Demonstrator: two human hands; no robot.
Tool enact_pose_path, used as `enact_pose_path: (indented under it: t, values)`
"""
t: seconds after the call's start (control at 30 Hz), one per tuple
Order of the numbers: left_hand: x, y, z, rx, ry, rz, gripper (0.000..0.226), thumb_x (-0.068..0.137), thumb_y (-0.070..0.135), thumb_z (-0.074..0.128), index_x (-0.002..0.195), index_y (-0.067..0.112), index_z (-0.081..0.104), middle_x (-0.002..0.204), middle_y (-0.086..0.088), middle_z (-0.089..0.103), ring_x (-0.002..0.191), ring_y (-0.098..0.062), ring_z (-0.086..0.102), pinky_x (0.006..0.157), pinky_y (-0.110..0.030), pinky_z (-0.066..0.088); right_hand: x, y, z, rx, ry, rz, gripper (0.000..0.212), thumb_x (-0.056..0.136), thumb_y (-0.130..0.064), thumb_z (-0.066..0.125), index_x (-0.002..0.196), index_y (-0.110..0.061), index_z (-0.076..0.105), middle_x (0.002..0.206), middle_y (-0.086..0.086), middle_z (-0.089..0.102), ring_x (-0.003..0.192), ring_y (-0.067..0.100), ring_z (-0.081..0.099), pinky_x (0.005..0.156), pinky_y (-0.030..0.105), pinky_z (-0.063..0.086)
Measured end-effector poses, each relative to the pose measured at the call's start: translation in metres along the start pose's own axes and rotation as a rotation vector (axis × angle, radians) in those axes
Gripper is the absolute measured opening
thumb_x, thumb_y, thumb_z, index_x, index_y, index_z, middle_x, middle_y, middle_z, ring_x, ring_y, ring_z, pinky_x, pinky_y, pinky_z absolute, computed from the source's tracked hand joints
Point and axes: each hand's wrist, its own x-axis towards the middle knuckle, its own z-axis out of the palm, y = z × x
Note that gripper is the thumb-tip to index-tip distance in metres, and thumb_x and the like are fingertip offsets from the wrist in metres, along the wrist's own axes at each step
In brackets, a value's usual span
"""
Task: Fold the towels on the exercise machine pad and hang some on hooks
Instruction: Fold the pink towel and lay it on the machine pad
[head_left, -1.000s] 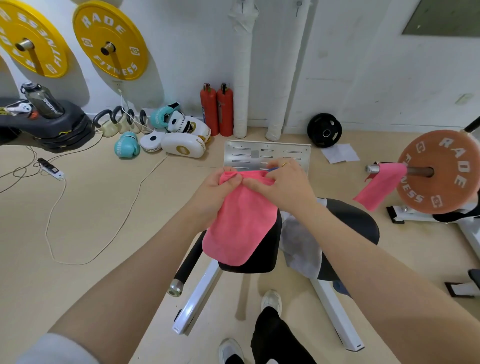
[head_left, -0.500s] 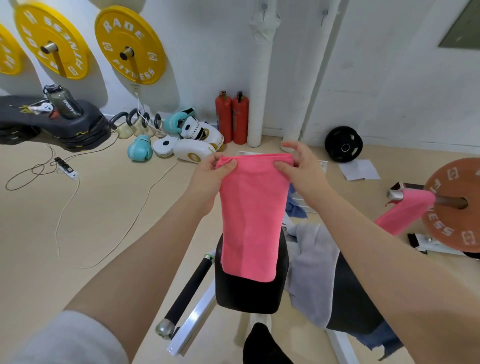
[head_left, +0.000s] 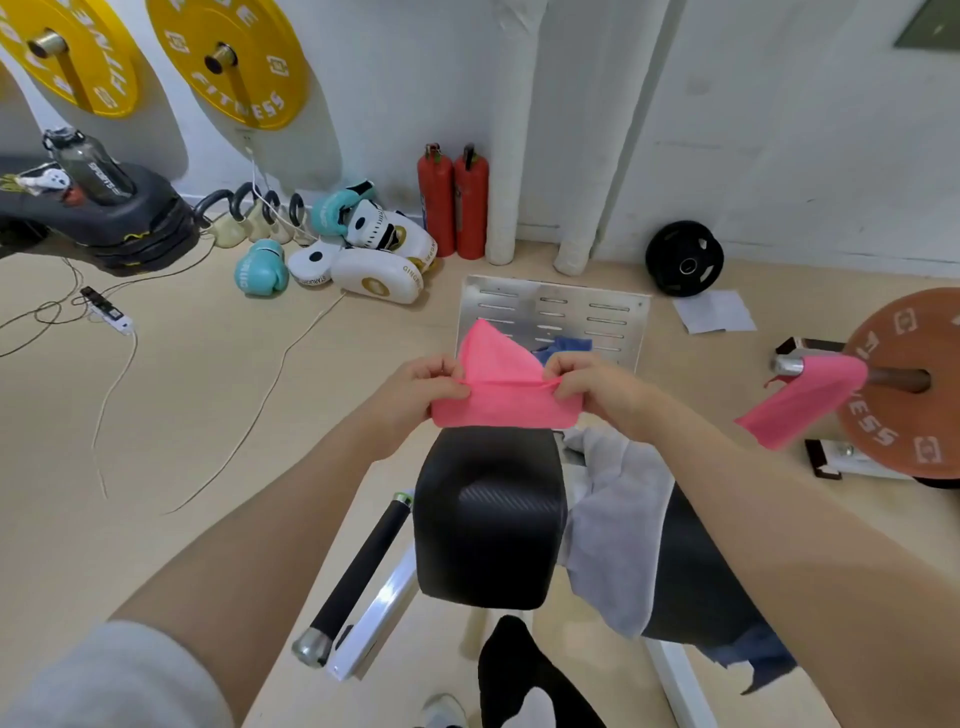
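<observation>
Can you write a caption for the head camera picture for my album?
Both hands, left and right, pinch a pink cloth towel above the black padded seat.

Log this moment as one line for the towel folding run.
step: folding | left hand: pinching pink towel | right hand: pinching same towel | towel: held above black pad | grey towel: unfolded
</observation>
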Motion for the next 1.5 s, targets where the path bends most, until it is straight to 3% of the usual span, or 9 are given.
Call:
enact_pose_path:
  t: [0.2, 0.43, 0.57, 0.73, 0.9, 1.1, 1.23, 1.33, 1.5]
  values:
    - [-0.047, -0.066, 0.005, 0.251, -0.261, -0.150, 0.018, 0.067, 0.007, 0.061, 0.060, 0.016, 0.047, 0.057, 0.009, 0.044, 0.059, -0.006, 0.041, 0.062, -0.020, 0.033, -0.020, 0.063, 0.040, -0.289, -0.270, 0.237, 0.034, 0.071, 0.017, 0.045, 0.057, -0.014, 0.043, 0.061, -0.001, 0.039, 0.059, 0.011, 0.034, 0.054, 0.019, 0.029]
    - [-0.059, -0.096, 0.012, 0.459, -0.534, -0.354, 0.009, 0.083, 0.009, 0.059, 0.075, 0.012, 0.062, 0.071, 0.005, 0.059, 0.071, -0.008, 0.053, 0.074, -0.024, 0.043, -0.024, 0.085, 0.061, -0.370, -0.424, 0.376, 0.015, 0.076, -0.008, 0.058, 0.073, -0.019, 0.068, 0.077, 0.000, 0.063, 0.073, 0.016, 0.057, 0.070, 0.026, 0.047]
    - [-0.033, -0.091, 0.011, 0.474, -0.227, -0.230, 0.025, 0.091, 0.019, 0.049, 0.066, 0.018, 0.056, 0.071, -0.002, 0.065, 0.063, -0.011, 0.057, 0.063, -0.022, 0.043, 0.003, 0.083, 0.049, -0.266, -0.112, 0.234, 0.017, 0.088, -0.010, 0.052, 0.074, -0.010, 0.062, 0.071, 0.006, 0.063, 0.054, 0.012, 0.054, 0.045, 0.014, 0.040]
    - [0.030, -0.096, 0.000, 0.383, 0.267, -0.203, 0.011, 0.091, 0.019, 0.048, 0.085, 0.018, 0.057, 0.090, 0.000, 0.063, 0.084, -0.017, 0.056, 0.079, -0.030, 0.043, 0.063, 0.089, 0.025, -0.208, 0.166, 0.137, 0.014, 0.089, -0.009, 0.052, 0.081, -0.011, 0.064, 0.072, -0.001, 0.060, 0.060, 0.005, 0.052, 0.060, 0.018, 0.039]
    - [0.072, -0.106, -0.011, 0.443, 0.195, -0.437, 0.026, 0.093, 0.025, 0.049, 0.099, 0.004, 0.062, 0.095, -0.006, 0.059, 0.084, -0.019, 0.050, 0.076, -0.029, 0.039, 0.113, 0.083, 0.020, -0.471, -0.014, 0.052, 0.029, 0.093, -0.006, 0.043, 0.112, -0.011, 0.065, 0.115, 0.003, 0.064, 0.106, 0.015, 0.057, 0.091, 0.023, 0.042]
    - [0.095, -0.117, -0.015, 0.371, 0.160, -0.568, 0.033, 0.091, 0.031, 0.052, 0.073, 0.004, 0.057, 0.075, -0.013, 0.046, 0.070, -0.020, 0.039, 0.065, -0.030, 0.031, 0.159, 0.086, 0.041, -0.646, -0.231, 0.054, 0.037, 0.095, -0.007, 0.037, 0.131, -0.007, 0.048, 0.133, 0.011, 0.053, 0.123, 0.026, 0.048, 0.101, 0.029, 0.035]
    - [0.104, -0.112, -0.012, 0.362, 0.142, -0.639, 0.050, 0.091, 0.037, 0.051, 0.052, 0.015, 0.029, 0.055, -0.002, 0.025, 0.050, -0.015, 0.023, 0.050, -0.025, 0.017, 0.170, 0.090, 0.043, -0.588, -0.162, 0.030, 0.030, 0.090, -0.004, 0.044, 0.116, -0.006, 0.060, 0.112, 0.007, 0.062, 0.104, 0.021, 0.055, 0.089, 0.027, 0.041]
    - [0.108, -0.111, -0.010, 0.314, 0.109, -0.649, 0.048, 0.091, 0.038, 0.051, 0.052, 0.014, 0.035, 0.055, -0.001, 0.033, 0.049, -0.014, 0.029, 0.049, -0.024, 0.022, 0.173, 0.090, 0.039, -0.436, -0.180, -0.003, 0.018, 0.085, -0.002, 0.052, 0.098, -0.005, 0.065, 0.092, 0.003, 0.060, 0.089, 0.016, 0.053, 0.083, 0.030, 0.042]
    - [0.103, -0.118, -0.006, 0.193, 0.118, -0.582, 0.028, 0.088, 0.032, 0.059, 0.075, 0.008, 0.058, 0.068, -0.004, 0.052, 0.057, -0.014, 0.044, 0.051, -0.017, 0.034, 0.173, 0.091, 0.041, -0.382, -0.199, -0.050, 0.018, 0.091, -0.008, 0.052, 0.099, -0.001, 0.066, 0.104, 0.016, 0.063, 0.101, 0.027, 0.056, 0.093, 0.036, 0.043]
